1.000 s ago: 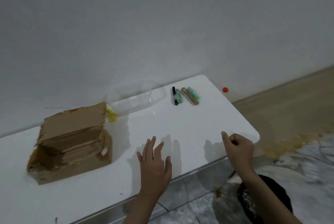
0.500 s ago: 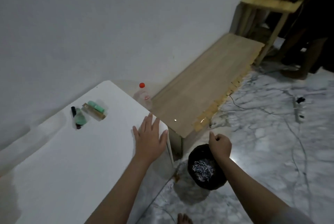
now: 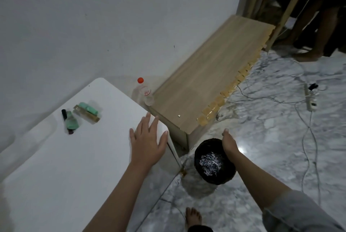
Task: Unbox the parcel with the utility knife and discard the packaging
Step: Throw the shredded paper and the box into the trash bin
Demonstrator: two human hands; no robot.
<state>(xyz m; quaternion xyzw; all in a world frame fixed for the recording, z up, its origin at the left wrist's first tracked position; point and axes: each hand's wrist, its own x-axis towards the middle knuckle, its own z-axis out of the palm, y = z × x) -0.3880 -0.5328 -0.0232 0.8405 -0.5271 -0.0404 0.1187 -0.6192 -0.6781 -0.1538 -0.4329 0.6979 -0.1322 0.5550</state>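
Observation:
My left hand (image 3: 148, 143) lies flat and open on the right corner of the white table (image 3: 56, 166). My right hand (image 3: 229, 144) hangs over the far rim of a black bin (image 3: 226, 176) on the floor; its fingers are hidden from me. Shredded white paper (image 3: 209, 163) lies inside the bin. A black marker (image 3: 64, 114) and small green and brown items (image 3: 87, 113) lie near the table's far edge. The parcel box is out of view.
A clear bottle with a red cap (image 3: 143, 93) stands between the table and a low wooden bench (image 3: 206, 85). Cables and a power strip (image 3: 311, 98) cross the marble floor. My bare foot (image 3: 193, 216) is below the bin. Another person's legs (image 3: 318, 25) stand at the top right.
My view swung right, away from the cardboard box. My right hand left the table edge as a fist and now sits lower over the bin. The left hand slid to the table's corner.

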